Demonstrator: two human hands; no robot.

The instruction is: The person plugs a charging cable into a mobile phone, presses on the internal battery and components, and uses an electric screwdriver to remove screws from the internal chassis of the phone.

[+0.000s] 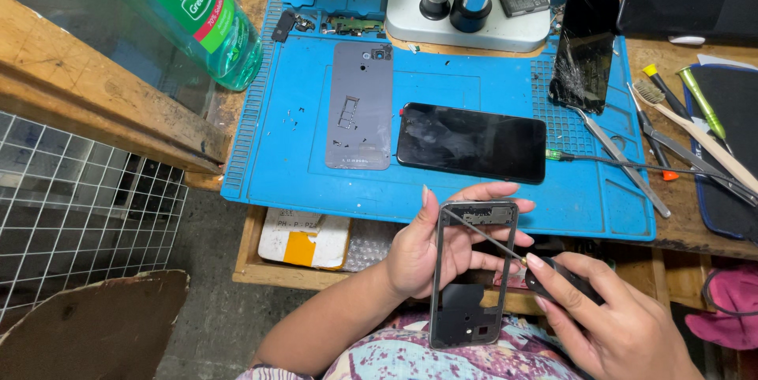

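My left hand (pixel 430 250) holds a grey phone middle frame (pixel 472 273) upright over my lap, fingers wrapped behind it. My right hand (pixel 612 317) grips a black-handled screwdriver (pixel 553 273), its thin shaft reaching across the frame's opening toward the top left corner. Above them on the blue work mat (pixel 466 84) lie a black phone screen (pixel 471 142) and a grey phone back cover (pixel 361 105).
A cracked black phone (pixel 584 48) lies at the mat's right. Tweezers (pixel 620 160), a toothbrush (pixel 695 135) and other hand tools sit to the right. A microscope base (pixel 458 13) stands at the back, a green bottle (pixel 189 9) at the left. A wire grid (pixel 71 214) lies lower left.
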